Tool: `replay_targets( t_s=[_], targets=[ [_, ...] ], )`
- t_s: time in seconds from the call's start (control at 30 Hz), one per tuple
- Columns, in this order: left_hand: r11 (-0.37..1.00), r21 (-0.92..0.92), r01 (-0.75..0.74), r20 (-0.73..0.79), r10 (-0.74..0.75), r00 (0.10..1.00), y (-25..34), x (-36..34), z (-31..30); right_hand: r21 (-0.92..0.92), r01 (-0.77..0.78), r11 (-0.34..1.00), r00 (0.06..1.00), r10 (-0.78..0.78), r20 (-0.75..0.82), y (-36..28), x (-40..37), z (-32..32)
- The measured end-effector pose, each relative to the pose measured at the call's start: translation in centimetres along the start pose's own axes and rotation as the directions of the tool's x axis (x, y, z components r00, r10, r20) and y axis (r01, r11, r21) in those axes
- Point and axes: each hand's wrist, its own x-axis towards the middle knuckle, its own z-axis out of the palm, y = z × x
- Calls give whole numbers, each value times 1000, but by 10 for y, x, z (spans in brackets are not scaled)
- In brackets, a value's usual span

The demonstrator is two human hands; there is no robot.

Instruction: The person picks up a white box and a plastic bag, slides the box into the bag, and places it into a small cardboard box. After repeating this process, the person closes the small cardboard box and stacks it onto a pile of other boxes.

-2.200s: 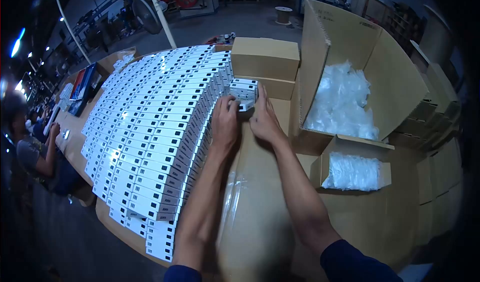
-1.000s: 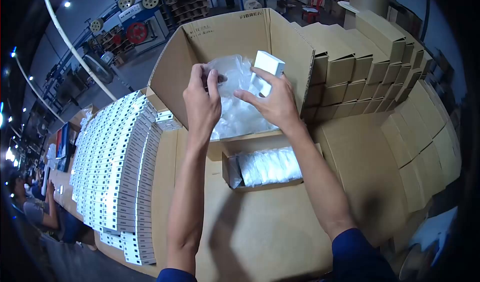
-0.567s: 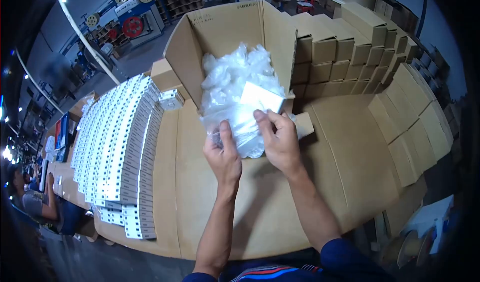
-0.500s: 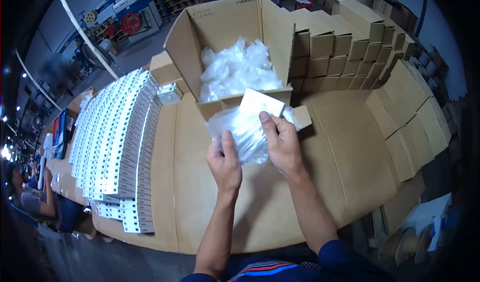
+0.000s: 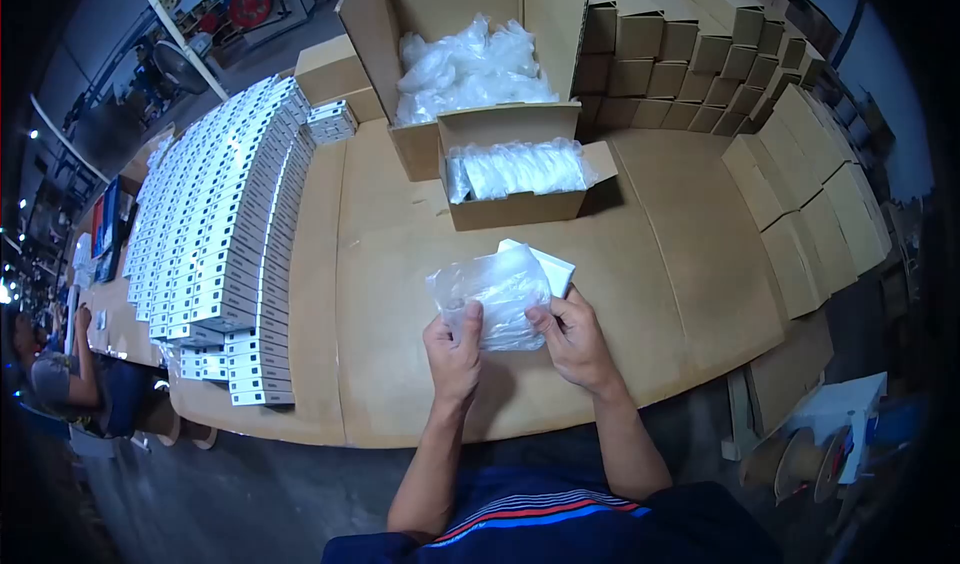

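Observation:
Before me, over the near part of the table, I hold a clear plastic bag in both hands. My left hand is closed on the bag's left lower edge, thumb on top. My right hand grips a flat white box together with the bag's right edge. The box sticks out behind the bag at the upper right; its lower part is hidden. Beyond my hands stands a small open carton, filled with a row of white items in clear bags.
A large open carton holds a heap of clear plastic bags. Stacked white boxes cover the table's left side. Brown cartons are piled at the back right, with more along the right edge. Another person sits at far left.
The view has tipped down. My hands have brought the bag and white box back from in front of the small carton, toward me. The carton's bagged contents now show.

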Motion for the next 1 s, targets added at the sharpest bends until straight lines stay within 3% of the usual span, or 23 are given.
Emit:
replay_targets(
  t_s=[0.07, 0.2, 0.3, 0.4, 0.53, 0.63, 0.7, 0.77, 0.8, 0.83, 0.9, 1.0],
  targets=[
    [998, -55, 24, 60, -21, 998, -12, -7, -20, -2, 5, 1000, 1000, -6, -17, -2, -7, -3],
    [999, -6, 35, 11, -35, 999, -6, -15, -25, 37, -136, 990, 990, 134, 32, 13, -22, -9],
    [1000, 2, 29, 9, -29, 1000, 7, -19, -17, 165, -113, 980, 993, 119, -25, 9, -25, -2],
    [973, 60, 222, 113, -228, 967, 1, -14, -41, 166, -155, 974, 986, 164, -40, 18, -31, -1],
    [953, 296, -72, 394, -53, 918, 24, -8, -33, -60, -113, 992, 993, 114, 13, 16, -36, -3],
    [965, 257, 59, 359, -152, 921, 12, -7, -36, -53, -79, 995, 997, 77, -25, 18, -40, 2],
    [919, 394, -3, 345, -144, 927, 16, -7, -37, -37, -16, 999, 998, 14, -65, 17, -37, 2],
    [884, 462, -71, 348, -107, 931, 16, -8, -37, -171, -128, 977, 992, 129, -6, -6, -27, -17],
    [912, 408, -35, 331, -112, 937, 16, -9, -35, -98, -196, 976, 981, 195, -21, -6, -22, -25],
    [915, 402, -26, 339, -122, 933, 17, -10, -35, -196, -58, 979, 995, 40, -97, -11, -14, -31],
    [921, 389, -9, 354, -141, 925, 17, -12, -35, 169, 24, 985, 963, 23, -268, -29, -3, -30],
    [930, 365, 37, 356, -176, 918, 20, -16, -32, 193, 171, 966, 956, -114, -271, -46, 9, -40]
  ],
)
